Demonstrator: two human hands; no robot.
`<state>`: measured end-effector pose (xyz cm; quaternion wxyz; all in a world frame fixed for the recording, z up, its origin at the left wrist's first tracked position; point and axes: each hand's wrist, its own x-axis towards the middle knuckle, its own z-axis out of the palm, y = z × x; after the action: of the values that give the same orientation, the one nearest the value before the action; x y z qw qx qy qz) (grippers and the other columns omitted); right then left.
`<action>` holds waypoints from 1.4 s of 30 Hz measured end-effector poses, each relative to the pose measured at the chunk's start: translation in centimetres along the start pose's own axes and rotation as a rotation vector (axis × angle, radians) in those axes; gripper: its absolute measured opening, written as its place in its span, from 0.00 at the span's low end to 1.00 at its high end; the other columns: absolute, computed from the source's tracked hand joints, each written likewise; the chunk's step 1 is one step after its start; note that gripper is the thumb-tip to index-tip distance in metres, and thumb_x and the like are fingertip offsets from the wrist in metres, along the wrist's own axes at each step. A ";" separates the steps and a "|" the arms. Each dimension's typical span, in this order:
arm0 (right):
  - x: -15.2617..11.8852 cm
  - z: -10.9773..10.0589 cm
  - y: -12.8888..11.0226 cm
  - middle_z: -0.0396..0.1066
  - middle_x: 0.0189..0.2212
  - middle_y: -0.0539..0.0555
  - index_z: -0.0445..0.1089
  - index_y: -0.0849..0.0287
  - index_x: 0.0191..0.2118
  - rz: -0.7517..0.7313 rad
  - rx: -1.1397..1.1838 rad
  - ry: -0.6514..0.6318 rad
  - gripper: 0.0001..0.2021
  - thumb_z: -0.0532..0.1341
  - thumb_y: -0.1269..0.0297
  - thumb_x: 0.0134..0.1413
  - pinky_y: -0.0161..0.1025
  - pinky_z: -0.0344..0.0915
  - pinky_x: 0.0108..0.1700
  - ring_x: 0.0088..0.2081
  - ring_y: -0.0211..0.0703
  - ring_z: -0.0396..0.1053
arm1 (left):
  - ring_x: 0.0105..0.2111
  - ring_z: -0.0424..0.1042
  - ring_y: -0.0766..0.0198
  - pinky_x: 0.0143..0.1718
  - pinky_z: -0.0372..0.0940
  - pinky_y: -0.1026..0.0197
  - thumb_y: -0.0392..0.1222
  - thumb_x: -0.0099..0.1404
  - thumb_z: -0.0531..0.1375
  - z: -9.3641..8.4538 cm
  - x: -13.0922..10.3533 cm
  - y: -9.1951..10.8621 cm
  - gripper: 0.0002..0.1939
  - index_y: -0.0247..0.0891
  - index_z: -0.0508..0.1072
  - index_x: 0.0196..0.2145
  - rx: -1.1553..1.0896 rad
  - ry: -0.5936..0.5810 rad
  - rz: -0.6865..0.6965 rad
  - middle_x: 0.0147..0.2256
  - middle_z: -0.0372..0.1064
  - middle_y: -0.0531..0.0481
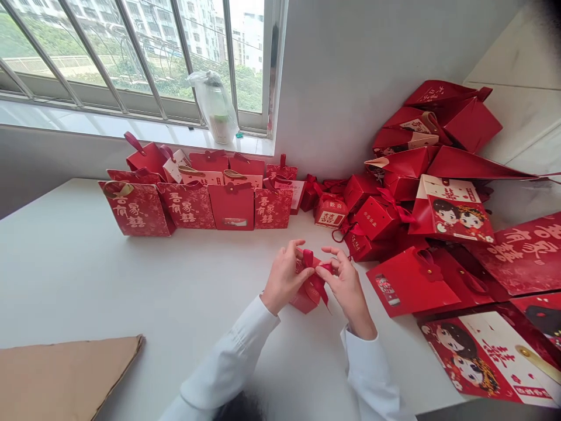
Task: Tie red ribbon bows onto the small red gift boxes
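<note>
A small red box (304,299) rests on the white table (184,292), with a red ribbon (321,286) looped on its top. My left hand (287,275) pinches the ribbon from the left, thumb pointing toward the middle. From the right, my right hand (346,286) pinches the ribbon too, its thumb close to the left thumb and its other fingers raised. The two hands nearly meet over the box and partly cover its top and the bow.
Red gift bags (188,206) stand in rows along the wall. Small red boxes (377,217) are piled right of them. More bags (414,280) lie at the right. Cardboard (65,374) lies front left; a bagged cup (217,111) stands on the windowsill.
</note>
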<state>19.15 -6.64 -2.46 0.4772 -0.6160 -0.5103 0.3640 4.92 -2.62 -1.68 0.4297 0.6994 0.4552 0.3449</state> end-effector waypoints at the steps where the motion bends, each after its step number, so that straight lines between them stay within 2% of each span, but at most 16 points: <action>1: 0.0 0.0 0.0 0.73 0.30 0.51 0.60 0.56 0.50 0.006 0.005 -0.003 0.19 0.60 0.60 0.52 0.40 0.66 0.38 0.35 0.45 0.71 | 0.42 0.67 0.58 0.43 0.64 0.55 0.34 0.58 0.58 0.0 0.0 0.0 0.23 0.35 0.60 0.52 0.020 -0.001 -0.005 0.37 0.69 0.47; 5: -0.1 0.0 0.1 0.73 0.30 0.51 0.59 0.57 0.51 0.016 0.022 0.014 0.21 0.61 0.59 0.51 0.39 0.67 0.36 0.32 0.44 0.71 | 0.43 0.66 0.57 0.45 0.63 0.54 0.32 0.57 0.57 -0.8 -0.1 0.0 0.26 0.35 0.59 0.53 0.032 -0.039 0.008 0.37 0.69 0.47; 8: -0.1 -0.1 -0.1 0.73 0.31 0.52 0.59 0.57 0.51 0.024 0.005 0.033 0.21 0.61 0.58 0.51 0.39 0.66 0.36 0.31 0.44 0.71 | 0.40 0.69 0.59 0.42 0.64 0.55 0.36 0.58 0.59 -1.6 0.1 -0.1 0.28 0.37 0.56 0.56 -0.022 -0.127 0.033 0.40 0.70 0.46; 10: -0.1 -0.2 -0.2 0.73 0.30 0.51 0.59 0.57 0.51 0.028 0.007 0.025 0.21 0.61 0.58 0.51 0.39 0.66 0.36 0.32 0.44 0.70 | 0.37 0.70 0.61 0.39 0.65 0.57 0.40 0.61 0.58 -1.8 0.1 -0.1 0.27 0.36 0.55 0.57 -0.077 -0.143 0.014 0.40 0.70 0.46; 13: -0.1 -0.2 -0.4 0.73 0.30 0.51 0.59 0.57 0.51 0.018 0.000 0.016 0.21 0.60 0.59 0.52 0.40 0.66 0.37 0.32 0.44 0.71 | 0.35 0.70 0.62 0.37 0.66 0.59 0.43 0.64 0.54 -1.0 0.1 -0.1 0.21 0.36 0.59 0.54 -0.080 -0.032 -0.018 0.37 0.70 0.47; 16: -0.3 0.2 -0.5 0.73 0.30 0.51 0.59 0.57 0.52 -0.002 -0.046 0.054 0.22 0.60 0.59 0.52 0.40 0.66 0.37 0.32 0.45 0.71 | 0.37 0.69 0.60 0.39 0.65 0.57 0.38 0.64 0.53 0.4 0.0 -0.1 0.17 0.37 0.61 0.51 0.075 0.104 -0.004 0.34 0.70 0.48; 18: -0.4 0.5 -0.6 0.73 0.29 0.51 0.59 0.57 0.52 -0.014 -0.094 0.108 0.21 0.59 0.60 0.52 0.40 0.66 0.37 0.31 0.44 0.71 | 0.38 0.68 0.58 0.40 0.64 0.56 0.36 0.64 0.52 1.0 -0.1 -0.2 0.18 0.37 0.60 0.52 0.206 0.148 0.014 0.34 0.69 0.48; 26: -1.3 2.0 -0.8 0.70 0.28 0.49 0.55 0.56 0.52 -0.061 -0.228 0.255 0.20 0.56 0.61 0.54 0.36 0.63 0.32 0.28 0.42 0.68 | 0.37 0.68 0.57 0.41 0.62 0.55 0.34 0.66 0.48 1.9 -0.3 -0.5 0.21 0.33 0.55 0.57 0.481 0.179 0.070 0.35 0.68 0.45; 33: -1.8 2.8 -0.7 0.71 0.30 0.51 0.54 0.56 0.52 -0.062 -0.225 0.313 0.19 0.55 0.61 0.55 0.37 0.64 0.32 0.30 0.44 0.70 | 0.37 0.68 0.58 0.43 0.61 0.54 0.31 0.65 0.48 2.4 -0.4 -1.0 0.24 0.35 0.53 0.59 0.499 0.179 0.088 0.33 0.68 0.48; 36: -1.5 2.3 -0.4 0.71 0.29 0.50 0.55 0.56 0.51 -0.045 -0.224 0.293 0.19 0.56 0.60 0.55 0.38 0.64 0.32 0.29 0.43 0.69 | 0.35 0.69 0.60 0.40 0.63 0.57 0.34 0.65 0.50 1.4 -0.2 -0.9 0.25 0.36 0.52 0.58 0.284 0.154 0.070 0.34 0.67 0.49; 39: -1.1 1.1 0.0 0.70 0.35 0.53 0.57 0.56 0.50 -0.055 -0.200 0.326 0.18 0.56 0.59 0.55 0.39 0.65 0.35 0.33 0.43 0.69 | 0.31 0.68 0.65 0.34 0.64 0.62 0.42 0.66 0.51 -0.8 0.1 -0.6 0.21 0.37 0.54 0.56 0.013 0.144 0.015 0.38 0.65 0.48; 42: -1.3 -0.2 0.1 0.69 0.39 0.56 0.63 0.56 0.45 -0.129 -0.282 0.410 0.12 0.55 0.58 0.57 0.42 0.64 0.40 0.39 0.46 0.67 | 0.35 0.66 0.63 0.35 0.63 0.61 0.47 0.64 0.55 -3.4 0.2 0.0 0.13 0.38 0.66 0.44 0.096 0.160 0.038 0.39 0.63 0.48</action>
<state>19.07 -7.98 -2.58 0.5022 -0.7034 -0.4871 0.1255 2.04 -1.50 -0.31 0.3511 0.6980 0.4908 0.3856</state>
